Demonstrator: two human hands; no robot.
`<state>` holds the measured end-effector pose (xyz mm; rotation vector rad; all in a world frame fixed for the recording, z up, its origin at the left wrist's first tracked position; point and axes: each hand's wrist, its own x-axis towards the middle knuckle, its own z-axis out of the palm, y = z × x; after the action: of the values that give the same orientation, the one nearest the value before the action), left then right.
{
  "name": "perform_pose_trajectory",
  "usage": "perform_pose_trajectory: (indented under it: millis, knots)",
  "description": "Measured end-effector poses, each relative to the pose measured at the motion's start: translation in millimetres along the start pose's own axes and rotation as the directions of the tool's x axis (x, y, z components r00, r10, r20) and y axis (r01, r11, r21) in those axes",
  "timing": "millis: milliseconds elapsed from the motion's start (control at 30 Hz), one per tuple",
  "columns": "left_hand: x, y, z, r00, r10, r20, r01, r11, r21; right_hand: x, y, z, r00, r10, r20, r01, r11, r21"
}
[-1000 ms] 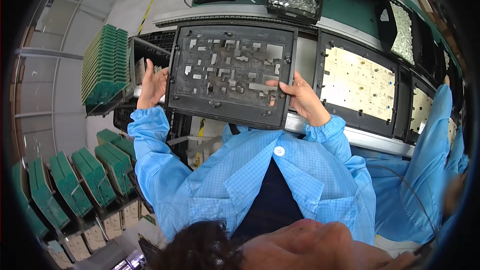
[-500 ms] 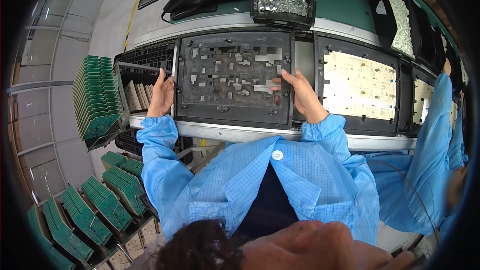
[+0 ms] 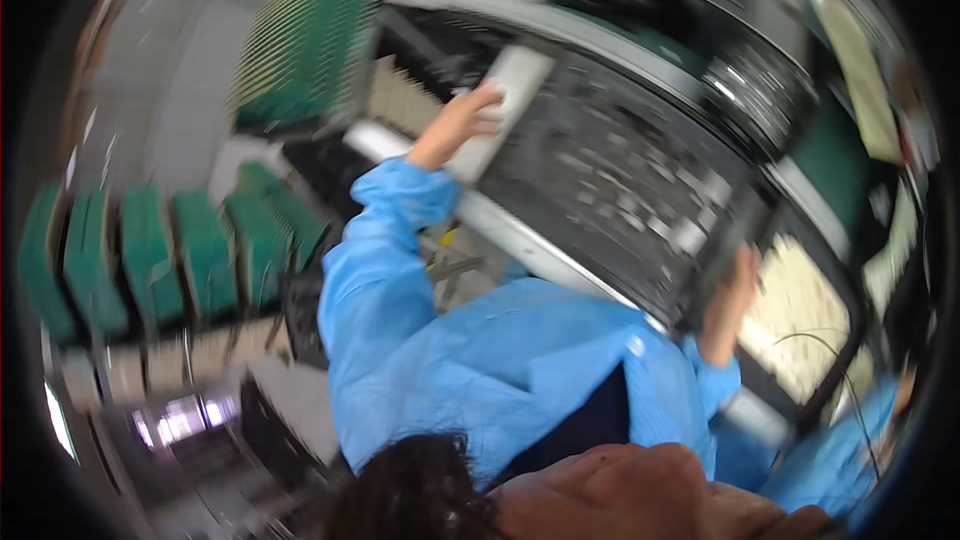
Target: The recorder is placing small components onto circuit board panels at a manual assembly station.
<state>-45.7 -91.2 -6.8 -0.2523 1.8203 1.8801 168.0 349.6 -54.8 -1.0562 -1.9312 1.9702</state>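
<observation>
Both hands grip a wide dark tray point(image 3: 620, 190) by its opposite short edges: the left hand point(image 3: 470, 120) with fingers wrapped over the pale upper-left edge, the right hand point(image 3: 735, 285) clamped on the lower-right edge. It looks stiff, flat and awkwardly broad, likely light; small loose parts sit between the fingers, above the bench point(image 3: 520, 240).

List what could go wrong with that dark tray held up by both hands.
1. The dark perforated tray is tilted, gripped only at opposite edges by the left hand and right hand; it might slip.
2. The green boards in the rack stand close to its left end; a swing could strike them.
</observation>
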Motion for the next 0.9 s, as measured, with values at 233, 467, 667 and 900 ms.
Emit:
perform_pose_trajectory:
  millis: [233, 467, 667, 900]
  knots:
    - [-54, 31, -111, -0.092, 0.788, -0.608, 0.290, 0.606, 0.741, -15, -42, -11, 0.992, 0.107, 0.071, -0.109, 0.994, 0.024]
    - [-21, 42, -204, -0.085, 0.779, -0.621, 0.188, 0.625, 0.758, -27, -42, -15, 0.997, 0.062, 0.034, -0.061, 0.998, -0.029]
    - [-25, 69, -251, 0.579, 0.592, -0.561, 0.813, -0.367, 0.452, -24, -25, -24, 0.998, -0.061, 0.029, 0.063, 0.997, -0.049]
    - [-37, 76, -179, -0.104, 0.605, -0.789, 0.333, 0.769, 0.546, -33, -28, -19, 0.987, -0.070, 0.146, 0.070, 0.998, 0.008]
